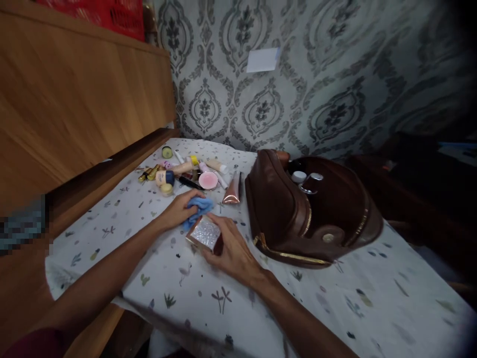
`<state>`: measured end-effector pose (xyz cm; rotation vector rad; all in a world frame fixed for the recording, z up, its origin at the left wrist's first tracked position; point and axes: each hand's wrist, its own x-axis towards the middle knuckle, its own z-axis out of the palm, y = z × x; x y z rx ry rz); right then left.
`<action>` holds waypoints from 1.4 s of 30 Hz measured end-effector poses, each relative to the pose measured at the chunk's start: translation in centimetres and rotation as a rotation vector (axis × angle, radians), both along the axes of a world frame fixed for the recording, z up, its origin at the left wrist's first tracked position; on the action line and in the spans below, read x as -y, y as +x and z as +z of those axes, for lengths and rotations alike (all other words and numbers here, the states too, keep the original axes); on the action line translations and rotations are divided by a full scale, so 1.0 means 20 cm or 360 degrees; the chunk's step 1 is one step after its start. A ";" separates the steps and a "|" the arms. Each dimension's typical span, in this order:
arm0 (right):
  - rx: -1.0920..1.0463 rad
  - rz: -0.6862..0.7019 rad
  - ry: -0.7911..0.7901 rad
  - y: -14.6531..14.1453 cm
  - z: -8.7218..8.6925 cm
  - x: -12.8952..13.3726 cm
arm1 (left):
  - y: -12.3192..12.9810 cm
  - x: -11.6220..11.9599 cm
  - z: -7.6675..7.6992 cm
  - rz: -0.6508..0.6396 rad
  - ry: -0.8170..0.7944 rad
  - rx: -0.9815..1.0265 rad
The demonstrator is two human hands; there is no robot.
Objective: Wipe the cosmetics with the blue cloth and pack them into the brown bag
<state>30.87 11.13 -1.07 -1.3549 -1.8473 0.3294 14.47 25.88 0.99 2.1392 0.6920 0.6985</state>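
Observation:
My left hand (182, 206) is closed on a crumpled blue cloth (199, 208) above the table. Just in front of it, my right hand (231, 246) grips a small box (206, 232) with a glittery silver face and rose-gold sides; cloth and box lie close together, and I cannot tell whether they touch. Beyond my hands is a shiny rose-gold tube (233, 190). A round pink compact (207, 180), a bottle with a dark blue cap (164, 177) and a small jar with a pale yellow lid (166, 189) sit in a loose cluster of cosmetics to the left.
A brown leather bag (276, 199) stands unzipped on the right, with a white-lidded jar (299, 176) and a clear-topped item (313, 183) in its opening. The patterned tablecloth (194, 303) covers the table. A wooden cabinet (93, 94) rises at left, beneath a red basket (108, 17).

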 end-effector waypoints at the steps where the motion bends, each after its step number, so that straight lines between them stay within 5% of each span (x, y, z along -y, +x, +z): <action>1: -0.0026 -0.0052 0.0006 0.01 -0.01 -0.01 | 0.01 0.01 0.00 -0.0032 -0.0079 0.0033; 7: -0.0054 -0.0254 0.0003 0.03 -0.05 -0.04 | 0.03 0.01 0.00 -0.0116 -0.0567 0.0113; 24: -0.0057 -0.0478 -0.0038 0.04 -0.03 -0.05 | -0.12 -0.11 0.12 -0.0621 -0.0984 -0.0276; 32: -0.0094 -0.0317 -0.0032 0.07 -0.02 -0.04 | -0.09 -0.08 0.08 -0.0414 -0.0809 -0.0196; 42: -0.0038 0.0187 -0.0032 0.12 -0.01 -0.03 | -0.03 -0.04 0.06 -0.0190 -0.0684 -0.0002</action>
